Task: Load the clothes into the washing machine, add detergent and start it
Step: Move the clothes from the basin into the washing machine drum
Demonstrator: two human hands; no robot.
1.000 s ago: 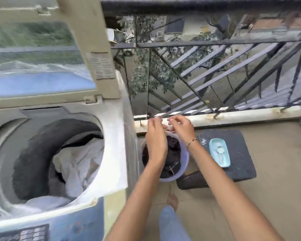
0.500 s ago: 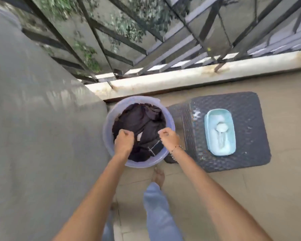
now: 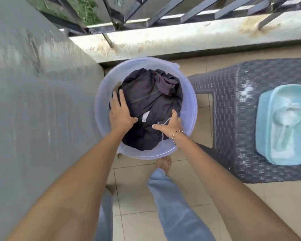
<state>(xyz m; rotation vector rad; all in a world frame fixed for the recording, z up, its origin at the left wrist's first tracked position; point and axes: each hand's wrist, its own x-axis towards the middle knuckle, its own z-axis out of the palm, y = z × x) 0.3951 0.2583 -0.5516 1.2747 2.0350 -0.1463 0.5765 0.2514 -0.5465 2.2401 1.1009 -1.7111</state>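
Both hands down in the bucket (image 3: 189,94): left hand (image 3: 121,113) spread flat, right hand (image 3: 169,125) splayed, dark clothes (image 3: 151,98) bundled directly beneath both.

One view only, worn on the head and aimed almost straight down past both forearms; the wide lens bends the railing (image 3: 163,13) along the top edge and the grey machine side (image 3: 33,101) filling the left. The camera sits close above the round tub (image 3: 189,94) at centre; the floor (image 3: 139,193) and the wearer's legs run to the bottom edge.
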